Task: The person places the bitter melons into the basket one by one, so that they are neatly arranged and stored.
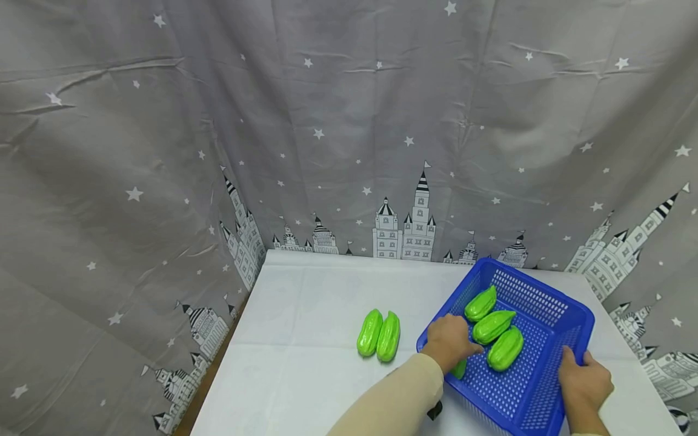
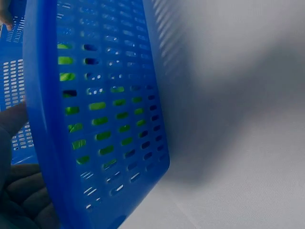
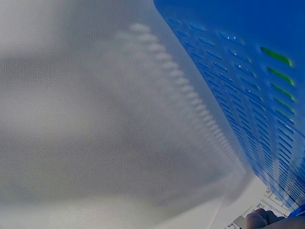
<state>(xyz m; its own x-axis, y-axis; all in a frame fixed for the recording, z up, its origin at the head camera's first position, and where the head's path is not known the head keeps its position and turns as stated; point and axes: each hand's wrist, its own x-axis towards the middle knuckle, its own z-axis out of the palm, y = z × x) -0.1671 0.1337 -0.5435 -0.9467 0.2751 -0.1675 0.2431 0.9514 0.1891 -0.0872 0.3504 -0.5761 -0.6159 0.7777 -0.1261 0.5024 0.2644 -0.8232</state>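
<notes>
A blue perforated plastic basket (image 1: 537, 387) is at the right side of the white table. My left hand (image 1: 450, 342) grips its left rim, thumb over the inner side. On the opposite rim, my right hand (image 1: 586, 380) holds the basket with the thumb over the edge. Several bright green, ribbed, oblong fruits (image 1: 505, 349) lie inside, one of them partly hidden by my left hand. Green patches show through the slots of the basket wall (image 2: 138, 186) in the left wrist view. Two more green fruits (image 1: 388, 337) lie side by side on the table, left of the basket.
The white table (image 1: 294, 363) reaches back to a grey curtain (image 1: 327, 97) printed with stars and castles. A small black object (image 1: 434, 411) shows beside my left sleeve (image 1: 389, 399), close to the basket's near left side.
</notes>
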